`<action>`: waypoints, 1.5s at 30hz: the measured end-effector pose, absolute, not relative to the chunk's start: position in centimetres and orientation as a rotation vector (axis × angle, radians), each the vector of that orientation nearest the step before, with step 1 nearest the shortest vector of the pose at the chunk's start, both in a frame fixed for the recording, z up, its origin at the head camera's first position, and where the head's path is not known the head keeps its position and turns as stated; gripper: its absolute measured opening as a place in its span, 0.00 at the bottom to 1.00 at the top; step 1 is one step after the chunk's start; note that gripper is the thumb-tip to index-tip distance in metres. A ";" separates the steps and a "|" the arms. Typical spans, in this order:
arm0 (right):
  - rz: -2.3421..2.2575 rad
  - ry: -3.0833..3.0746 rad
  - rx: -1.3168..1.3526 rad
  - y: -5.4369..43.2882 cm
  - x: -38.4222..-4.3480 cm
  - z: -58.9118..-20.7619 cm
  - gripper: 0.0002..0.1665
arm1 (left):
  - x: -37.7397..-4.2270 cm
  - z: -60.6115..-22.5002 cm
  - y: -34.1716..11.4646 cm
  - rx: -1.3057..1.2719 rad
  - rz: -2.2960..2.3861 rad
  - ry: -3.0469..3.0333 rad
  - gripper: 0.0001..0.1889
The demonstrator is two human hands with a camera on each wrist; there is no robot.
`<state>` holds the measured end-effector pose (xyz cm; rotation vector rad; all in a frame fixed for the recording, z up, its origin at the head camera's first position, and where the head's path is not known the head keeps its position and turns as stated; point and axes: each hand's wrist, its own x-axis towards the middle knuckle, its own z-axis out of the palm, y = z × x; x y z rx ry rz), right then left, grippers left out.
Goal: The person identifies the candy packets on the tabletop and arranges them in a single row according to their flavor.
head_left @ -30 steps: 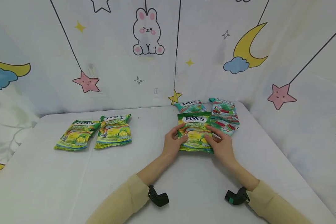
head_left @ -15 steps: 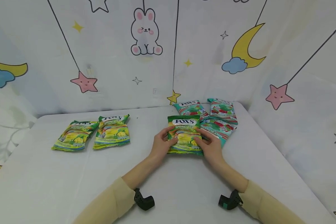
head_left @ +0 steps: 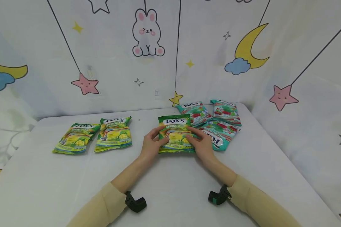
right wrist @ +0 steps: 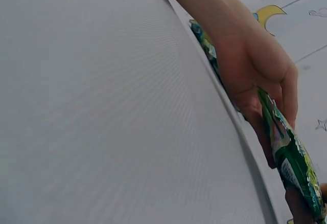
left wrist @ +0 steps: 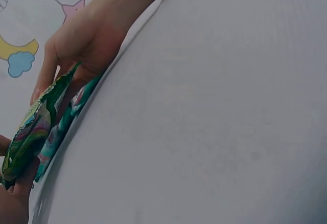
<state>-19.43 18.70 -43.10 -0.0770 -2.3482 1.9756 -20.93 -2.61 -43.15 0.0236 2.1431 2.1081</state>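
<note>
Both hands hold a green and yellow FOX'S Spring Tea candy bag (head_left: 174, 135), right of the table's middle in the head view. My left hand (head_left: 151, 144) grips its left side, the thumb on the front. The right hand (head_left: 203, 145) grips the right side the same way. In the left wrist view the bag (left wrist: 36, 127) shows edge-on, raised off the table, between the right hand (left wrist: 89, 45) and part of the left. From the right wrist the bag (right wrist: 291, 152) is also edge-on, with the left hand (right wrist: 255, 60) at its upper end.
Two more green and yellow candy bags, one (head_left: 77, 138) overlapped by the other (head_left: 113, 134), lie at the left. Teal FOX'S bags lie at the back right: one (head_left: 194, 113), another (head_left: 226, 112), and a third (head_left: 220, 134) beside the right hand. Behind the white table (head_left: 170, 192) hangs a printed curtain (head_left: 116, 63).
Both hands have carried the green and yellow bag leftward, away from the teal bags, which now show more fully. The grip on it looks the same.
</note>
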 end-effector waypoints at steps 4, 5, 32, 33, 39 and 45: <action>2.011 -2.328 -0.055 17.5 -20.3 -43.2 0.24 | -21.2 -43.0 -3.9 0.008 2.083 2.178 0.28; 2.021 -2.317 -0.044 17.2 -20.5 -43.2 0.24 | -21.2 -42.9 -4.2 0.016 2.077 2.182 0.29; 2.104 -2.300 -0.047 9.1 -25.1 -43.8 0.21 | -22.9 -40.8 -10.7 0.023 1.697 2.575 0.35; 2.107 -2.306 -0.049 8.9 -25.2 -43.8 0.21 | -22.8 -40.7 -10.7 0.023 1.687 2.589 0.35; 2.072 -2.346 -0.116 7.9 -25.4 -43.6 0.20 | -22.9 -40.8 -10.8 0.015 1.614 2.649 0.36; 2.022 -2.389 -0.109 6.6 -25.1 -43.5 0.20 | -22.9 -41.2 -11.7 -0.015 1.595 2.655 0.37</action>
